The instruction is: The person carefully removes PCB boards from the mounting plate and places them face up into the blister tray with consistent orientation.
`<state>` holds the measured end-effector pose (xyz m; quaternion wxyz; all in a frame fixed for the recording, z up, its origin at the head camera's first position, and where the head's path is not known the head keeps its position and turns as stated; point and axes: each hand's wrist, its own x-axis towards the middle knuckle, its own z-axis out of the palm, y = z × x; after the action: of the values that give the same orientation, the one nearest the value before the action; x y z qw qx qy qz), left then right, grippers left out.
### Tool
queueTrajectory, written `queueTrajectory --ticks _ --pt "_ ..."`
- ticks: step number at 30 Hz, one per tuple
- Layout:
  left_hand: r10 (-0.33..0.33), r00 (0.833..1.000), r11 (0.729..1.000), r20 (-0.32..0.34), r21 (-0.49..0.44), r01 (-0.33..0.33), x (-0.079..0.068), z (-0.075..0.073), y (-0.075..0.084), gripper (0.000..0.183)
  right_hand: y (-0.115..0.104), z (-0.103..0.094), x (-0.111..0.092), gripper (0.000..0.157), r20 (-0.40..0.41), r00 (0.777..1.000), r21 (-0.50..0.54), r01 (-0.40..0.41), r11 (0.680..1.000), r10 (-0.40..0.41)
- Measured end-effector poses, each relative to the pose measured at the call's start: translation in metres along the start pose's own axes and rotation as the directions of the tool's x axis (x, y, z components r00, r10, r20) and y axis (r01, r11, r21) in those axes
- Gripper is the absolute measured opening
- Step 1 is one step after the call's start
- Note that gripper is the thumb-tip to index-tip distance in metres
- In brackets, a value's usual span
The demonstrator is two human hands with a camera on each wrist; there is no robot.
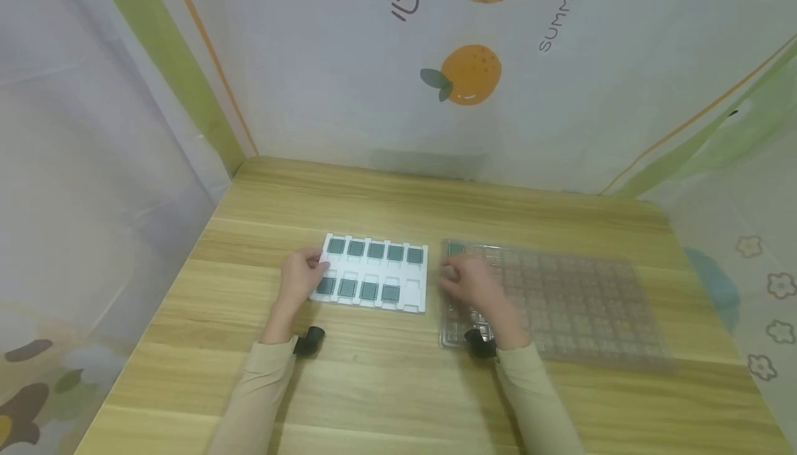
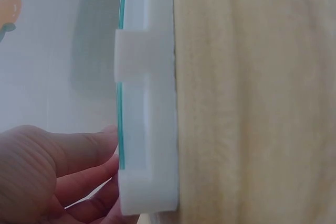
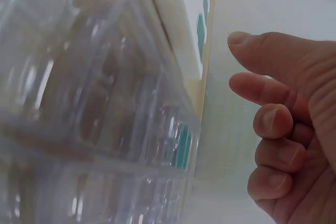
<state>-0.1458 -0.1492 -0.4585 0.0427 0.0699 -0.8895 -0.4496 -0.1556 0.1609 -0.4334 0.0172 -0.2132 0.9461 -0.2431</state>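
Observation:
A white foam-like tray point(image 1: 373, 267) holds two rows of green square chips point(image 1: 376, 250); its lower right pocket is bare. My left hand point(image 1: 299, 276) grips that tray at its left end, thumb over the top and fingers along the side, as the left wrist view also shows at the tray's edge point(image 2: 157, 129). To the right lies a clear plastic tray point(image 1: 579, 303) with many pockets. One green chip point(image 1: 456, 249) sits in its upper left corner pocket. My right hand point(image 1: 470, 281) hovers over this tray's left part, fingers loosely curled, thumb and index fingertip apart with nothing between them.
Both trays lie on a wooden table point(image 1: 373, 386), a narrow gap between them. A printed white curtain point(image 1: 349, 81) hangs behind the table's back edge. Black wrist mounts point(image 1: 309, 341) stick out beside both forearms.

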Motion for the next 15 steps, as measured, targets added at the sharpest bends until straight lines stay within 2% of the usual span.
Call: queueTrajectory --ticks 7,15 --pt "-0.002 1.000 1.000 -0.002 0.005 0.002 0.001 0.000 -0.002 0.030 -0.008 0.004 0.001 0.027 0.005 0.999 0.004 0.049 0.999 -0.049" --pt "0.016 1.000 1.000 -0.001 -0.001 -0.016 0.001 0.000 -0.002 0.029 -0.020 0.006 0.001 0.029 0.020 1.000 0.008 0.017 1.000 -0.017"
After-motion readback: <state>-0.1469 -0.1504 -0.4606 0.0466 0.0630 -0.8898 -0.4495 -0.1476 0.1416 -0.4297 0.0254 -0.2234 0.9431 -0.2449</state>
